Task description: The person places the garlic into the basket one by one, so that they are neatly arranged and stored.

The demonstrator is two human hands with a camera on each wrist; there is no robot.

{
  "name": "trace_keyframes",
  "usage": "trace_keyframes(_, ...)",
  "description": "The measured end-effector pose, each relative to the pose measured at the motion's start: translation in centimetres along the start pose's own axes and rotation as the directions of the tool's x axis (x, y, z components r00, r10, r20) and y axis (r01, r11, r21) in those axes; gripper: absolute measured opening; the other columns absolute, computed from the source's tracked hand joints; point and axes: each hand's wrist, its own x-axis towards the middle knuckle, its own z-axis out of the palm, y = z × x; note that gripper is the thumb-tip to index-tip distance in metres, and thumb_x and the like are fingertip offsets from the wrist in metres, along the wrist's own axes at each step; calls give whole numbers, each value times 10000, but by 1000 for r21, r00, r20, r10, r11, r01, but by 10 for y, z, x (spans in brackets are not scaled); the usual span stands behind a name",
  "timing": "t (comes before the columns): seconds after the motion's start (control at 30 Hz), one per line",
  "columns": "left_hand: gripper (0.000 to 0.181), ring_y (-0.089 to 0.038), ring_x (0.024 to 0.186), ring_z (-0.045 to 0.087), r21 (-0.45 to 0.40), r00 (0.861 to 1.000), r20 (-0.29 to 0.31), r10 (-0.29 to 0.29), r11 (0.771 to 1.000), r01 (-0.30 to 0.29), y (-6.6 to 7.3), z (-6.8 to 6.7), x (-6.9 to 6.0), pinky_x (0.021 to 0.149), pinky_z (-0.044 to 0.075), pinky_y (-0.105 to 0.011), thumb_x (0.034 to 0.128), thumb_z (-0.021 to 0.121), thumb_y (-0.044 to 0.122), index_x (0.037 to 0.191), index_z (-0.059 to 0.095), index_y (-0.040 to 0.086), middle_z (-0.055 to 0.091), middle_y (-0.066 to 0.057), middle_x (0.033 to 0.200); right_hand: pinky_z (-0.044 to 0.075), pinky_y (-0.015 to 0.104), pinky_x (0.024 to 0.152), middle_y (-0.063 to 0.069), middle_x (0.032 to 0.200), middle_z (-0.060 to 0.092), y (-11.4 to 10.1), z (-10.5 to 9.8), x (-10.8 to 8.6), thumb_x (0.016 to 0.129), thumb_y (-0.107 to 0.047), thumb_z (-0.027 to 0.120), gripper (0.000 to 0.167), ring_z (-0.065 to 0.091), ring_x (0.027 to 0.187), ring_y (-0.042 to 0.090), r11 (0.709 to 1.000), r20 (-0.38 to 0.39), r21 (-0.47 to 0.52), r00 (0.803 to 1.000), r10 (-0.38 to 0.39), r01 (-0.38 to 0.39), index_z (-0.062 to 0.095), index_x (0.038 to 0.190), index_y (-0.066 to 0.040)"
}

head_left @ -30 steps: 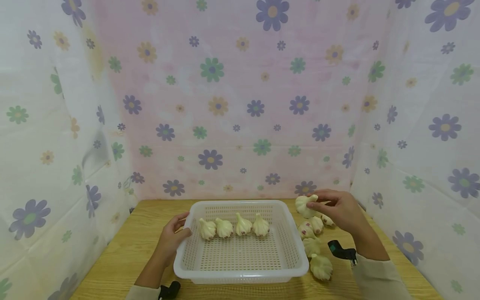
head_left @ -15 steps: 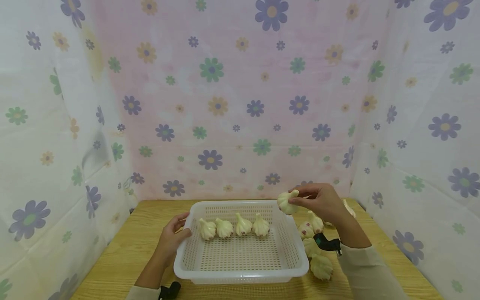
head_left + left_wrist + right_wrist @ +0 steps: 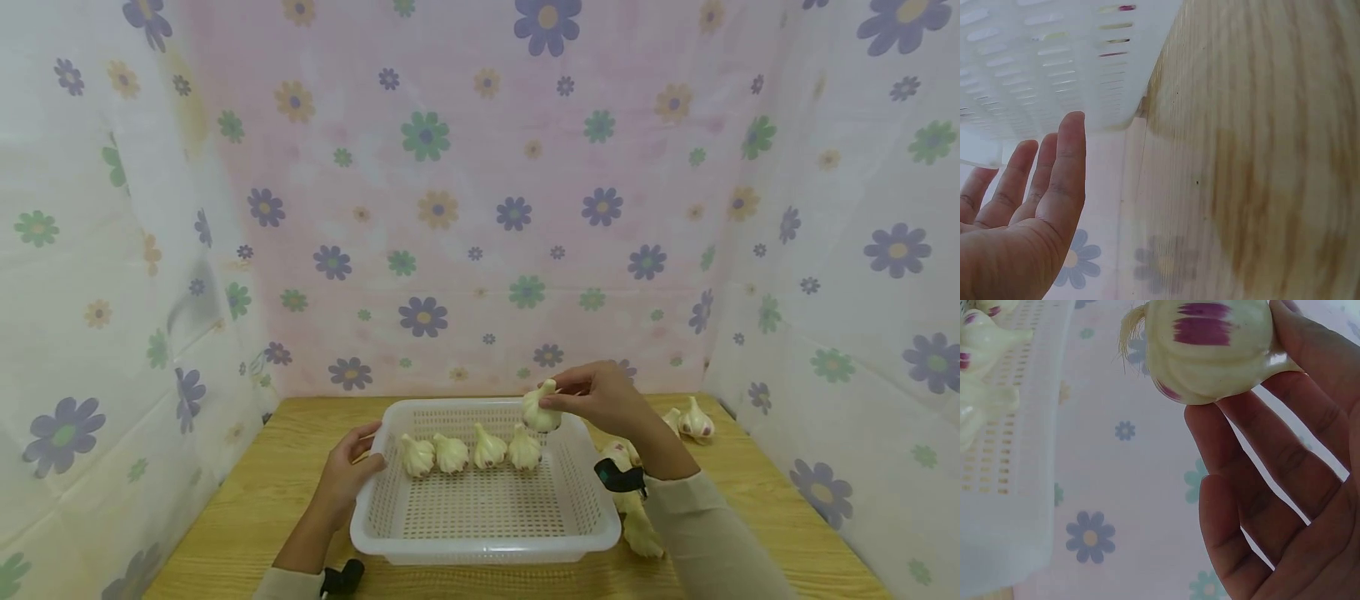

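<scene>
"Pinching between thumb and fingers, the right hand [image 3: 603,396] had hold of a cream-coloured, ribbed, glossy garlic bulb [image 3: 540,408], its grip nearly closed, though at least one finger stood free."

"What marked the bulb's surface?"

"Blocky magenta patches [image 3: 1202,325], streaky at the edges, on the side that the right wrist view showed."

"And which way did it point?"

"From the head, its stem rose with a slight rightward lean, so the long axis was near upright. From the right wrist, the stem ran toward the palm, and a stringy, straw-coloured root tuft [image 3: 1134,337] stuck out opposite."

"Where was it?"

"Over the far rim of a white, rectangular, slotted plastic basket [image 3: 483,548], near its far right corner; how high, I couldn't tell. The left hand [image 3: 347,475] held the left rim, thumb above, fingers outside."

"Inside?"

"Four similar cream bulbs [image 3: 489,448] in a row, necks pointing up and away."

"Farther out?"

"More loose bulbs [image 3: 696,421] lay right of the basket on a yellowish wood-grain table [image 3: 258,475]. Creased sheeting [image 3: 480,183] printed with purple, green and orange flowers surrounded it."
</scene>
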Motion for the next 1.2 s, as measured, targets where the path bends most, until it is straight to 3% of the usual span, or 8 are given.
trace_keyframes(0.13,609,-335,1119,659,3,1000,-4,-1,1000,1,0,1,1,814,632,-416,909,634,-33,1490,497,93,538,-253,1412,615,336,777,-47,1076,774,-3,11,9,865,-459,806,252,715,898,119,1000,34,11,999,-6,6,817,1062,-302)
trace_keyframes(0.5,613,-340,1116,661,6,1000,4,-3,1000,3,-1,0,1,823,635,-440,908,632,-26,1491,493,101,529,-253,1424,618,332,793,3,1140,772,-14,42,25,861,-439,817,295,733,951,139,999,146,38,989,-14,8,815,1085,-247)
trace_keyframes(0.57,613,-339,1115,664,9,1000,5,-2,1000,2,-2,0,1,822,636,-443,909,632,-26,1492,494,104,531,-251,1423,613,317,781,-22,1098,779,-15,48,28,855,-440,822,278,732,929,127,999,167,54,986,-14,5,815,1067,-260)
trace_keyframes(0.7,617,-340,1121,664,8,1000,9,-3,1000,2,-2,-1,1,823,637,-443,909,635,-25,1495,492,108,529,-248,1429,556,301,691,-56,891,755,-20,60,34,862,-435,816,165,688,802,118,997,215,73,976,-21,5,791,879,-273)
trace_keyframes(0.8,619,-340,1126,661,8,1000,10,-1,1000,1,-2,0,1,827,636,-444,908,635,-21,1496,489,106,526,-251,1430,438,282,607,-70,694,608,-24,68,39,871,-439,807,264,547,650,95,998,240,56,970,-27,14,701,739,-236)
trace_keyframes(0.9,617,-326,1116,664,11,1000,5,0,1000,0,-2,0,1,822,636,-439,906,637,-20,1494,493,101,530,-252,1419,382,257,584,-125,658,508,-26,75,42,865,-450,810,298,443,606,51,999,246,33,969,-26,18,690,723,-218)
trace_keyframes(1.07,620,-310,1105,662,14,1000,4,5,1000,-6,-3,-1,1,817,636,-428,907,633,-24,1498,483,89,521,-255,1418,368,250,564,-130,653,555,-29,89,47,874,-423,808,250,429,576,54,999,297,30,954,-42,35,737,726,-235)
trace_keyframes(1.2,624,-314,1111,657,11,1000,3,3,1000,-3,-3,-1,1,822,635,-425,903,634,-19,1498,482,91,520,-258,1422,467,213,593,-133,753,694,-30,101,52,877,-375,815,154,559,626,20,998,343,50,938,-59,45,796,789,-251)
